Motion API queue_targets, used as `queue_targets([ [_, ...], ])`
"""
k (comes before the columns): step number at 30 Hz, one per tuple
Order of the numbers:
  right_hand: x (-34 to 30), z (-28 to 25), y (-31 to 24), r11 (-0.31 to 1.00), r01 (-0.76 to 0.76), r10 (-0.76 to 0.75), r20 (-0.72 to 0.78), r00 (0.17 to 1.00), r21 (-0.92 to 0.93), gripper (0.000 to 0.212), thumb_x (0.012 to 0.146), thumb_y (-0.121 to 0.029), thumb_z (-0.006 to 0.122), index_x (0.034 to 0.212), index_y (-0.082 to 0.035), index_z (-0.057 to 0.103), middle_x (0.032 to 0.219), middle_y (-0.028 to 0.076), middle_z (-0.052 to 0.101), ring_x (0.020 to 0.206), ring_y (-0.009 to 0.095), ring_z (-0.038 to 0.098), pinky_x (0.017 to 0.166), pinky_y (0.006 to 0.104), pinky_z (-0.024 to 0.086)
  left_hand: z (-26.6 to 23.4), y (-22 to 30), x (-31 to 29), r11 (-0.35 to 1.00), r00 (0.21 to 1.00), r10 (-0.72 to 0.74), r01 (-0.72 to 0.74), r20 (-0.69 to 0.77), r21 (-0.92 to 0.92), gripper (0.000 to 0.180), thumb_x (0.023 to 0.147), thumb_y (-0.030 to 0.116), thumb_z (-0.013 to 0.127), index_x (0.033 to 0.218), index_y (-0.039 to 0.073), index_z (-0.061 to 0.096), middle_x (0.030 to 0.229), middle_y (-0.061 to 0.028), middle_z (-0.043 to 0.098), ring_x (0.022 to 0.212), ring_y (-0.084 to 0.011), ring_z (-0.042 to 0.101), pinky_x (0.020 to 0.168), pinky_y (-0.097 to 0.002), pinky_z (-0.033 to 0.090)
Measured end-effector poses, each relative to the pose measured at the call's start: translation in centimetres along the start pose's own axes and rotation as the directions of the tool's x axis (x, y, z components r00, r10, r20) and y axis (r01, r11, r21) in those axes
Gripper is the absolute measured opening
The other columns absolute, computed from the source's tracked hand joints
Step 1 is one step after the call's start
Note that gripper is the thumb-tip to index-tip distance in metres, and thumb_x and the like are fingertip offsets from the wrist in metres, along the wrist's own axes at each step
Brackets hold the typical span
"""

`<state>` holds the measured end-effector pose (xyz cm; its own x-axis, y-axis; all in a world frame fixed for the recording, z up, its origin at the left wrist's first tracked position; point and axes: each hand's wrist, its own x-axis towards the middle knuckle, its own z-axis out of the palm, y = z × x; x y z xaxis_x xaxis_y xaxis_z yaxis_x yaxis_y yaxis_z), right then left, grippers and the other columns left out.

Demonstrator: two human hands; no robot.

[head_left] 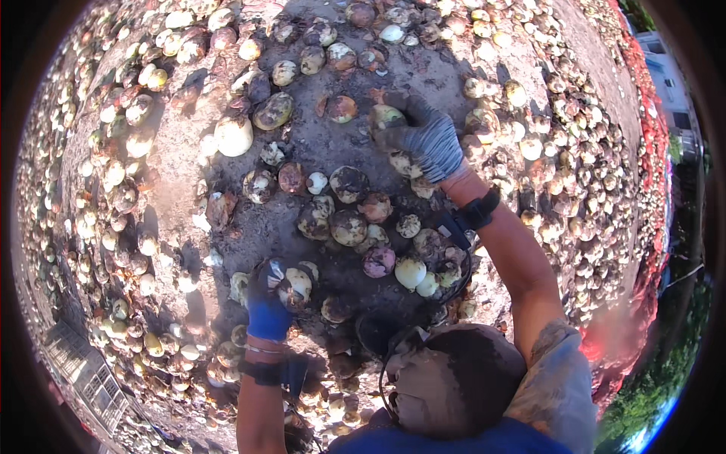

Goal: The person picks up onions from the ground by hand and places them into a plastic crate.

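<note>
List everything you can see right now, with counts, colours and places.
Round dirty onions: too many to count, white, tan and purplish, spread over the ground on all sides.
Bare brown soil patch: one, centre, partly shaded.
Building with windows: one, pale, far right edge.
Green plants: lower right rim.
Black wristbands: two, one on each wrist.
Left hand: blue glove, gripping an onion.
Right hand: grey glove, on an onion at top centre.
</note>
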<state>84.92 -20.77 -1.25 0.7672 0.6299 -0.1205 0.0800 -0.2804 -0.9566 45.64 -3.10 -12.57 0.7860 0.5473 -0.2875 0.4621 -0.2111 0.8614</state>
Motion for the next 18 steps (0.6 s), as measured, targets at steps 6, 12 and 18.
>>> queue_targets([
  [6,-8.3,5.5,-4.3,0.995,0.088,-0.1,0.37,0.924,0.051,0.071,0.078,-0.014,0.083,0.141,-0.002,0.052,0.13,0.013,0.064,0.119,0.024,0.06,0.102,0.0362,0.049,0.6,15.9,1.2,0.406,0.874,-0.065,0.464,0.482,-0.787,0.05,0.089,0.032,0.068,0.13,0.006,0.057,0.12,-0.0164,0.065,0.109,-0.034,0.066,0.093,-0.0504,0.057],
  [12,-12.1,8.5,-5.4,0.895,0.436,-0.289,0.616,0.733,-0.099,0.072,0.072,-0.024,0.08,0.136,-0.004,0.055,0.138,0.022,0.054,0.121,0.04,0.058,0.104,0.0466,0.047,1.8,10.9,-1.7,0.12,0.831,-0.095,0.556,0.548,-0.823,0.069,0.086,0.039,0.073,0.14,0.003,0.05,0.129,-0.0168,0.062,0.117,-0.0334,0.062,0.1,-0.0496,0.053],
  [18,-10.6,2.3,-2.8,0.817,0.439,-0.375,0.234,0.897,-0.373,0.071,0.074,-0.027,0.086,0.134,-0.003,0.056,0.139,0.023,0.052,0.115,0.038,0.062,0.092,0.0435,0.055,2.9,13.8,-2.1,0.119,0.828,-0.091,0.561,0.554,-0.819,0.086,0.076,0.032,0.075,0.148,0.0,0.039,0.131,-0.0209,0.06,0.111,-0.0338,0.065,0.088,-0.0451,0.061],
])
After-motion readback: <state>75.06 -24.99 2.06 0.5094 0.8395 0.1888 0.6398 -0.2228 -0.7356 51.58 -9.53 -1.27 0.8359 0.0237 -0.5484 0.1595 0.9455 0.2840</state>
